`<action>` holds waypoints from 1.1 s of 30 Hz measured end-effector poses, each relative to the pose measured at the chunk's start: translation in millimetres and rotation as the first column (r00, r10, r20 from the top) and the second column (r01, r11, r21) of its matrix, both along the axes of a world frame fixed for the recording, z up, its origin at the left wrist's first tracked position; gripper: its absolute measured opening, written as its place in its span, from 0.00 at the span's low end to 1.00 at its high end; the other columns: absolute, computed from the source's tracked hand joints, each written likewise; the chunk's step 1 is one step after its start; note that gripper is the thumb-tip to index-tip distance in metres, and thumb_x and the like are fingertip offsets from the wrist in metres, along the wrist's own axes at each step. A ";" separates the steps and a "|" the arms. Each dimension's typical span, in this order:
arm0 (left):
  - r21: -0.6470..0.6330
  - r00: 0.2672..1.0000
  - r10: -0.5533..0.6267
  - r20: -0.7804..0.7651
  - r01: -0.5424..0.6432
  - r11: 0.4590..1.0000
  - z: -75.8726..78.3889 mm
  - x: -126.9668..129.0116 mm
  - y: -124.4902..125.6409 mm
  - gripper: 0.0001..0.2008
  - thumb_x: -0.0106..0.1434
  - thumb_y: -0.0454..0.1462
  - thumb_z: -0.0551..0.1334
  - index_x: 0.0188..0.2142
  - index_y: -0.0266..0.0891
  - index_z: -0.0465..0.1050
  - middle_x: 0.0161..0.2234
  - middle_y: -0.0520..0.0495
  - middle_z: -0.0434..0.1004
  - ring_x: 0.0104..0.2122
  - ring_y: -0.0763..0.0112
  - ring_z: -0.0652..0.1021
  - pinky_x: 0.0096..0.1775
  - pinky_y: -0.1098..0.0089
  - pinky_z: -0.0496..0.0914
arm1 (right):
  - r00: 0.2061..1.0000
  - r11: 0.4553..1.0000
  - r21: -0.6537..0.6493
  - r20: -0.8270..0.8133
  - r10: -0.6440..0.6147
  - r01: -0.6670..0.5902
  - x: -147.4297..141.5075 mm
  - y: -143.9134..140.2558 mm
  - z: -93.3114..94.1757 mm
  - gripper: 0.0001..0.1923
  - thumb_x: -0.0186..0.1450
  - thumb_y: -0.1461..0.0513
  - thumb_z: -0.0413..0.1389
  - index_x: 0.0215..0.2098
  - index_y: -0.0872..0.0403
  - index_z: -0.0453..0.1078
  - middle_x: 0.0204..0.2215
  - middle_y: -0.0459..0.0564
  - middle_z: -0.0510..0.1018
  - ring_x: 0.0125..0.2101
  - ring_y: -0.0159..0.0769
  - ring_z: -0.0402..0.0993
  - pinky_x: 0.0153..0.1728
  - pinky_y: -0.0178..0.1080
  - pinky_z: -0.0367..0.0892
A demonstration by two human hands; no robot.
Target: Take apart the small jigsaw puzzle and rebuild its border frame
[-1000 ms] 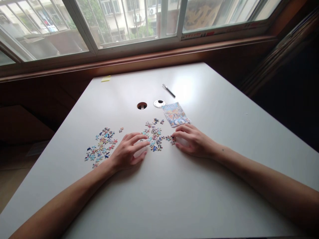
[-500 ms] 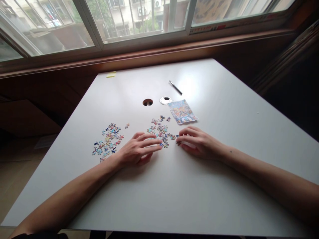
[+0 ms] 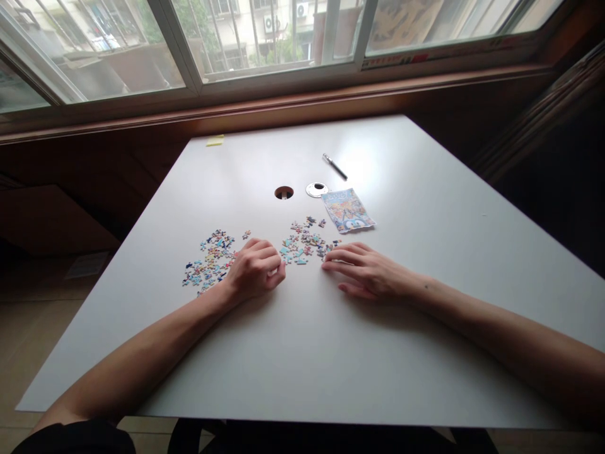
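Note:
My left hand rests between two loose groups of jigsaw pieces, its fingers curled in and closed. Whatever it may hold is hidden inside the fingers. The left group of pieces lies beside and partly behind that hand. In the middle of the table spreads a second group of pieces, mostly light blue, dark and orange. At its right edge, my right hand has its fingers stretched out, thumb apart, with the fingertips at the outermost pieces. A small picture sheet in blue and orange lies just beyond the right hand.
A black pen lies farther back on the white table. Left of the sheet are a round cable hole and its silver cover. Yellow tape marks the far left corner. A window stands behind the table.
My left hand has drawn back leftward from the middle pieces, and its fingers have curled closed. My right hand's fingers have straightened and shifted slightly left. The view has tilted a little.

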State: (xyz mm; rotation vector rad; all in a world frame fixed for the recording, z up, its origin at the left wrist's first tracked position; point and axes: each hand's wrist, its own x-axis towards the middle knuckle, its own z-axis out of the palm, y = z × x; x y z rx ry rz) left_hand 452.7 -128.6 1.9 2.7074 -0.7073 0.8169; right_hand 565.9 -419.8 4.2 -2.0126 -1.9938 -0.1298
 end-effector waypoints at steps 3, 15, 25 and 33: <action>-0.036 0.996 0.082 0.023 -0.081 0.996 -1.7 3.9 3.9 0.15 0.63 0.32 0.59 0.20 0.39 0.63 0.23 0.50 0.70 0.30 0.68 0.71 0.39 0.63 0.67 | 0.995 0.995 0.019 -0.005 -0.100 0.100 3.8 -2.7 -3.9 0.21 0.69 0.59 0.53 0.59 0.55 0.64 0.54 0.58 0.72 0.55 0.47 0.67 0.57 0.52 0.63; 0.094 0.964 -0.103 -0.244 0.129 0.987 5.6 -20.0 -22.4 0.18 0.66 0.42 0.60 0.53 0.38 0.72 0.52 0.40 0.75 0.49 0.57 0.73 0.51 0.56 0.67 | 0.980 0.981 0.047 -0.070 -0.185 0.189 2.1 -3.8 -3.7 0.18 0.66 0.61 0.55 0.54 0.54 0.65 0.52 0.59 0.72 0.55 0.50 0.65 0.55 0.54 0.64; 0.002 0.952 -0.265 -0.153 0.268 0.963 2.3 -19.3 -26.9 0.13 0.64 0.35 0.60 0.48 0.37 0.73 0.49 0.42 0.79 0.46 0.61 0.76 0.49 0.59 0.71 | 0.983 0.985 0.063 -0.101 -0.155 0.162 2.7 -3.6 -2.8 0.17 0.65 0.62 0.56 0.53 0.50 0.66 0.52 0.56 0.73 0.54 0.49 0.65 0.53 0.55 0.65; -0.009 0.960 -0.279 0.003 0.279 0.960 1.2 -29.5 -32.3 0.06 0.63 0.31 0.60 0.39 0.36 0.73 0.39 0.42 0.80 0.40 0.63 0.78 0.42 0.62 0.76 | 0.985 0.986 0.054 -0.079 -0.151 0.156 3.7 -4.7 -4.7 0.16 0.65 0.62 0.56 0.52 0.50 0.66 0.52 0.56 0.73 0.55 0.49 0.64 0.54 0.54 0.64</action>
